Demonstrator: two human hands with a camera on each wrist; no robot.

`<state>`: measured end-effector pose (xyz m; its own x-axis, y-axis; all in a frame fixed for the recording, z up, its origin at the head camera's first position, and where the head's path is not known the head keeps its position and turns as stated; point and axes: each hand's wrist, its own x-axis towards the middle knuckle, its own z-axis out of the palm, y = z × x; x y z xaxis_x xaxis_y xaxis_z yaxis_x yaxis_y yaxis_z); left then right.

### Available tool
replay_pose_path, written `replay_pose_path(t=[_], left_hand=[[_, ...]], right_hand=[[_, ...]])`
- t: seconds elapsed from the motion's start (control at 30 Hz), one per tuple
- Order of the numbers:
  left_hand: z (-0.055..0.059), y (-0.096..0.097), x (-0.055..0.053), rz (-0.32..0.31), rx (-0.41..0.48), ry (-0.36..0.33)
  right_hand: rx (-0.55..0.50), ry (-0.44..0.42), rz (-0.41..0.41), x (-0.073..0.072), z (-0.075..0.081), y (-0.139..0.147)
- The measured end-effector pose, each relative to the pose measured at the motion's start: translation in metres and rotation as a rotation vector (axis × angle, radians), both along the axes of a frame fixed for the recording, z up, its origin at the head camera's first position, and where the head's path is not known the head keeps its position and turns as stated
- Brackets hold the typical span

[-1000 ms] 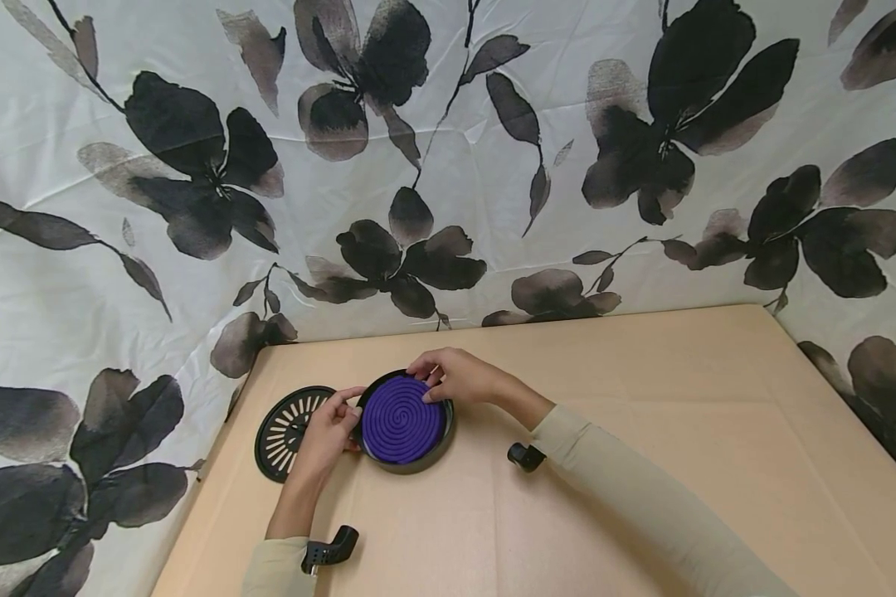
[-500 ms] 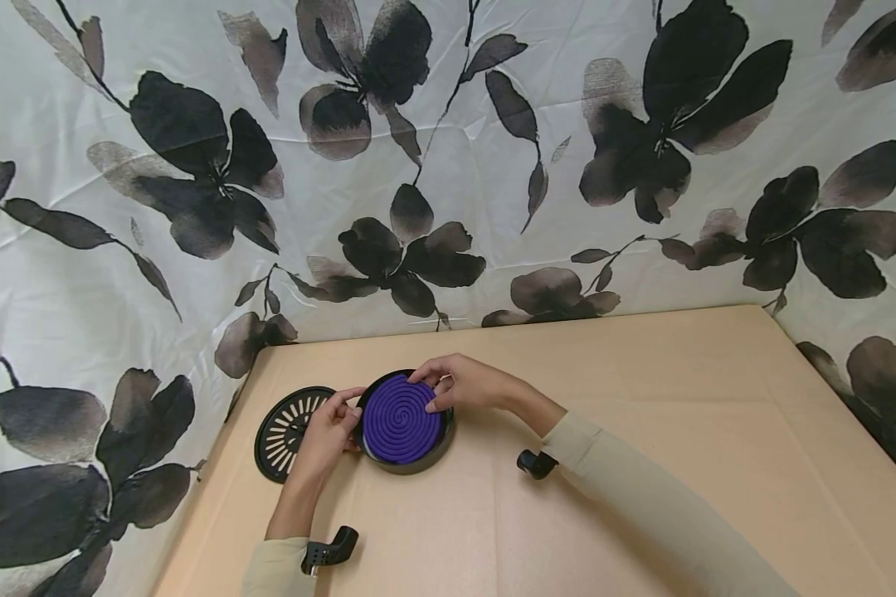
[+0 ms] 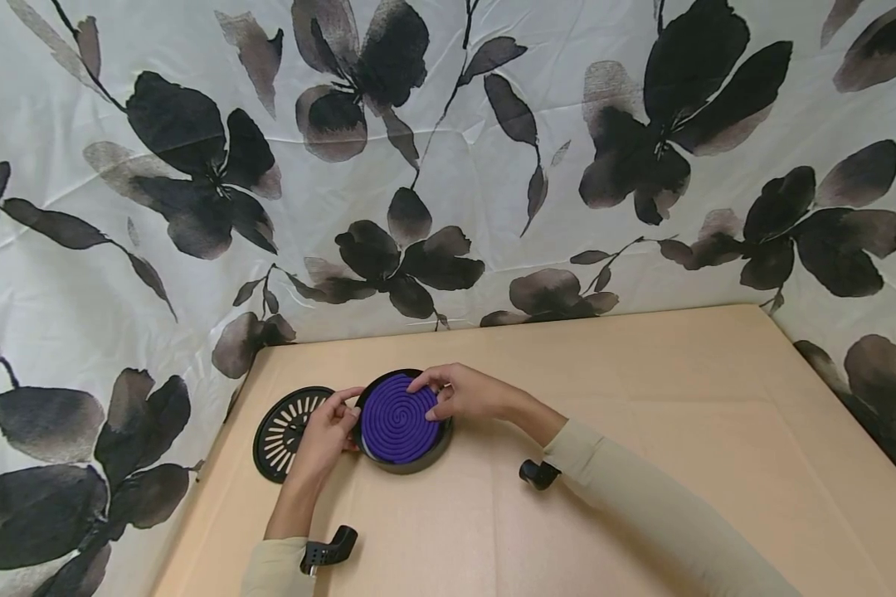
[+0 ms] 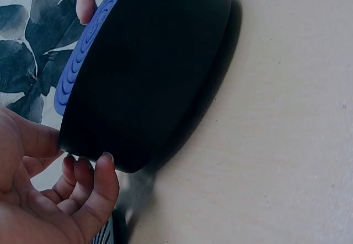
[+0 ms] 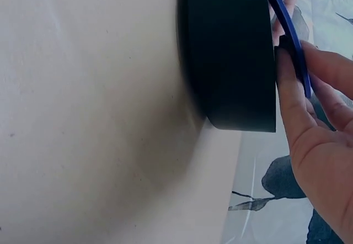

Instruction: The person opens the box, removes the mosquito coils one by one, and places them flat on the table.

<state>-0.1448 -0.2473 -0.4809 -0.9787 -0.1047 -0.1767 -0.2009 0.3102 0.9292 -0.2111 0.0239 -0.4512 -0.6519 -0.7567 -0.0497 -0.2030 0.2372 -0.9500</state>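
A purple spiral mosquito coil (image 3: 392,423) lies at the mouth of a round black tin (image 3: 421,466). With thumb and fingers, my left hand (image 3: 324,435) grips the tin's left side; the left wrist view shows the fingertips against its dark wall (image 4: 149,67). My right hand (image 3: 469,393) pinches the coil by its upper right edge. In the right wrist view, the coil (image 5: 292,31) is seen edge-on between thumb and fingers, tilted and partly above the rim. The tin's inside is mostly hidden.
A black slotted lid (image 3: 272,444) lies on the light wooden-coloured table (image 3: 642,398), left of the tin and partly behind my left hand. A floral cloth (image 3: 523,182) hangs behind the table. Each wrist carries a small black camera (image 3: 336,547).
My right hand has shifted slightly toward me along the coil's edge, still pinching it. The left hand and the tin hold their place.
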Motion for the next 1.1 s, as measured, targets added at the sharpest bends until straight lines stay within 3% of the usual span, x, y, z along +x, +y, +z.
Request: replay_pose_path(t=[0.37,0.53,0.67,0.9,1.1], left_hand=[[0.024,0.017,0.004,0.011,0.015,0.003],[0.029,0.024,0.005,0.025,0.019,0.006],[0.024,0.024,0.002,0.029,0.014,0.003],[0.001,0.011,-0.005,0.033,0.000,0.020],[0.000,0.007,-0.002,0.023,-0.023,0.033]], right_hand=[[-0.028,-0.014,-0.030,-0.005,0.000,0.000],[-0.028,-0.033,-0.050,-0.010,-0.001,0.001],[-0.021,-0.025,-0.069,-0.010,-0.002,0.001],[-0.044,-0.003,-0.098,-0.005,-0.003,0.001],[-0.080,-0.039,-0.134,-0.001,-0.003,-0.001]])
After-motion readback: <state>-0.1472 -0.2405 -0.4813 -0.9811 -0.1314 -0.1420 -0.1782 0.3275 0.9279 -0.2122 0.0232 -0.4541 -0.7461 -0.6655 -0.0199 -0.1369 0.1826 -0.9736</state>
